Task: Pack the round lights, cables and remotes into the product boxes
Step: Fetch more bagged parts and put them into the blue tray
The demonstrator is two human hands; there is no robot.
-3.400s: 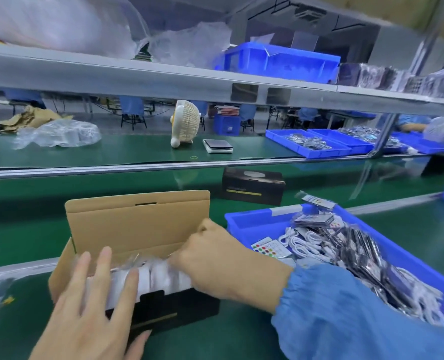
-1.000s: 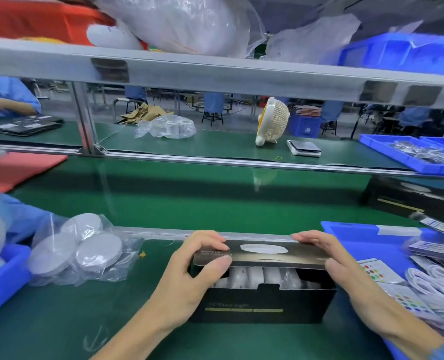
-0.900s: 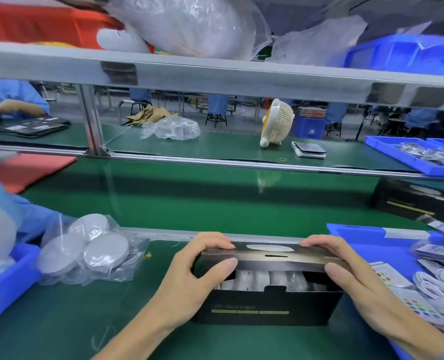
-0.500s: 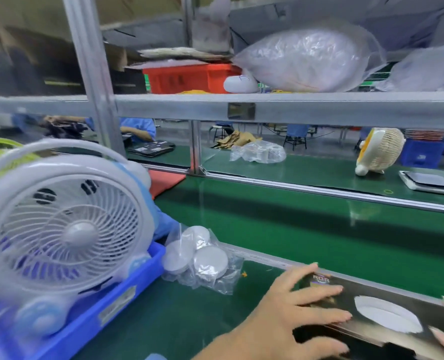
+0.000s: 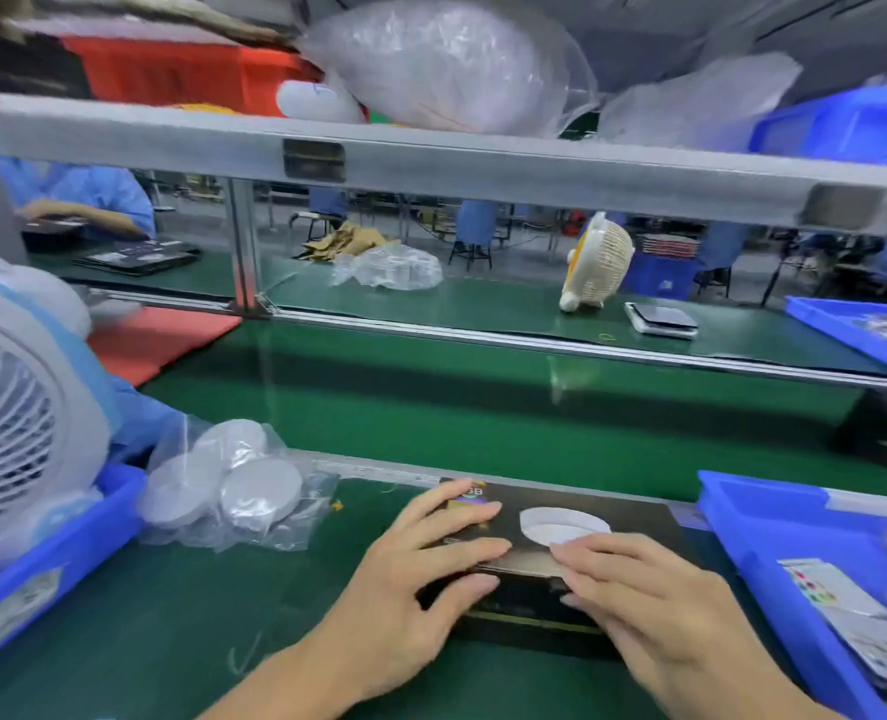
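Black box (image 5: 602, 517) flat on the green surface (image 5: 181, 610), front and center, lid down, white round light printed on top. Left hand (image 5: 405, 589) lying on the left part of the lid, fingers (image 5: 462, 511) straight and spread, just pressing down, not curled round anything. Right hand (image 5: 654, 600) same deal on the right and front edge, fingers flat across the lid, tips almost meeting the left hand's. Nothing gripped by either one.

Just left of the box: clear plastic bag (image 5: 233, 491) of white round lights (image 5: 260, 492), loose on the surface, not touching the box. Further left, a white fan (image 5: 15, 433) sitting in a blue bin (image 5: 57, 558). Off to the right, another blue bin (image 5: 774, 543) close to the box with remotes (image 5: 815, 589) inside, color buttons visible, rest kinda blurry.

Beyond the box, a green belt (image 5: 483, 423), then a far bench with a small cream fan (image 5: 594, 267), a little scale (image 5: 662, 320) and a crumpled plastic bag (image 5: 389, 267). Overhead shelf (image 5: 483, 168) loaded with a red crate (image 5: 181, 75) and puffy clear bags (image 5: 441, 59).
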